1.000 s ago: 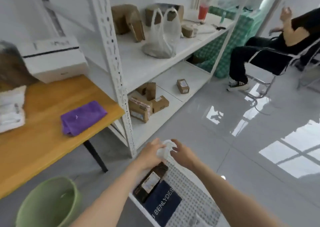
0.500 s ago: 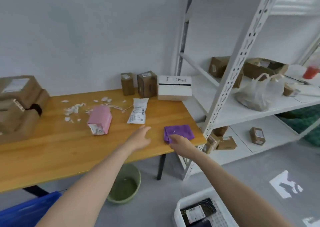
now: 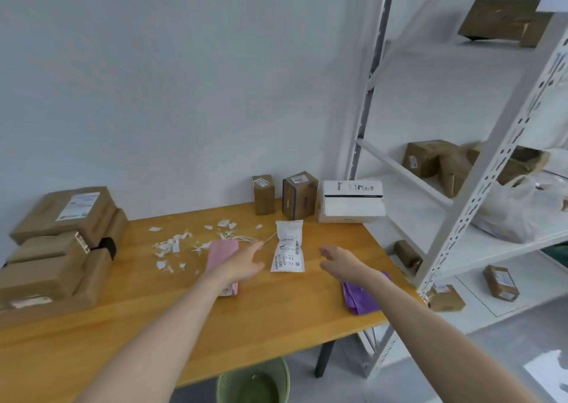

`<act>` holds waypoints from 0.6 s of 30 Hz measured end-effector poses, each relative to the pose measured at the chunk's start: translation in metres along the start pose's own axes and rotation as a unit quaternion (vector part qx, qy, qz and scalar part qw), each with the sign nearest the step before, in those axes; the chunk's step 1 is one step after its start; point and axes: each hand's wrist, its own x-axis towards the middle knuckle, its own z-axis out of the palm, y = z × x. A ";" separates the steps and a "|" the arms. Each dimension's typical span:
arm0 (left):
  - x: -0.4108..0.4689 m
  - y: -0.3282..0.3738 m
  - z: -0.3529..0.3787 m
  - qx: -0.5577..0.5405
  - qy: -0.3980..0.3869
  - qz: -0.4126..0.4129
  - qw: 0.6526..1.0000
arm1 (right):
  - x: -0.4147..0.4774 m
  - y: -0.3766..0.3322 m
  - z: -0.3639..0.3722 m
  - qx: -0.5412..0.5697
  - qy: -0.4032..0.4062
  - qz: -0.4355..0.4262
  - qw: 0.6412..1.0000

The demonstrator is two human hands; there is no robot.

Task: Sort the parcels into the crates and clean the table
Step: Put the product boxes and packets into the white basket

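White parcel (image 3: 288, 247) — flat between left hand (image 3: 242, 264) and right hand (image 3: 341, 261).

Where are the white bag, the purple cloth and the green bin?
white bag (image 3: 287, 255), head view, printed label
purple cloth (image 3: 359, 298), head view, its middle
green bin (image 3: 284, 381), head view, right wall

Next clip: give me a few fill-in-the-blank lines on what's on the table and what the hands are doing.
1. The white parcel lies on the table between the left hand and the right hand; both hands hold ____.
2. The cloth beneath the right forearm is ____.
3. The bin below the table's front edge is ____.
4. The paper scraps lie between the cardboard boxes and the ____ parcel.

Missing words: nothing; purple; green; pink.
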 end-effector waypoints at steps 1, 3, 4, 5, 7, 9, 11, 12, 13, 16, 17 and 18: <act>0.004 -0.001 -0.003 0.011 -0.008 -0.003 1.000 | 0.006 0.000 0.000 -0.003 -0.005 0.005 1.000; 0.012 -0.001 -0.004 0.032 -0.028 -0.007 0.999 | 0.019 0.003 -0.005 -0.004 -0.008 0.017 1.000; 0.014 0.000 0.000 0.041 -0.038 -0.007 0.998 | 0.023 0.008 -0.006 -0.004 -0.009 0.029 1.000; 0.025 -0.002 -0.003 0.043 -0.042 -0.006 0.998 | 0.038 0.008 -0.011 -0.004 -0.008 0.037 0.999; 0.030 0.003 0.001 0.033 -0.062 -0.007 0.997 | 0.046 0.015 -0.018 -0.009 -0.014 0.058 0.998; 0.049 0.009 -0.003 0.011 -0.073 -0.008 0.997 | 0.068 0.017 -0.030 -0.024 -0.019 0.056 0.998; 0.079 0.018 -0.008 0.004 -0.080 -0.012 0.997 | 0.095 0.021 -0.047 -0.020 -0.014 0.042 0.999; 0.094 0.023 -0.012 0.005 -0.086 -0.012 0.996 | 0.109 0.024 -0.056 -0.018 -0.010 0.037 0.999; 0.110 0.026 -0.014 0.007 -0.085 -0.008 0.996 | 0.121 0.028 -0.065 -0.017 -0.007 0.035 0.999; 0.159 0.048 -0.021 0.007 -0.074 -0.011 0.997 | 0.158 0.050 -0.096 -0.019 -0.002 0.049 0.999; 0.173 0.057 -0.023 0.002 -0.074 -0.006 0.997 | 0.169 0.059 -0.105 -0.016 0.002 0.058 0.998; 0.195 0.070 -0.022 0.000 -0.078 -0.004 0.997 | 0.184 0.074 -0.117 -0.016 0.006 0.071 0.997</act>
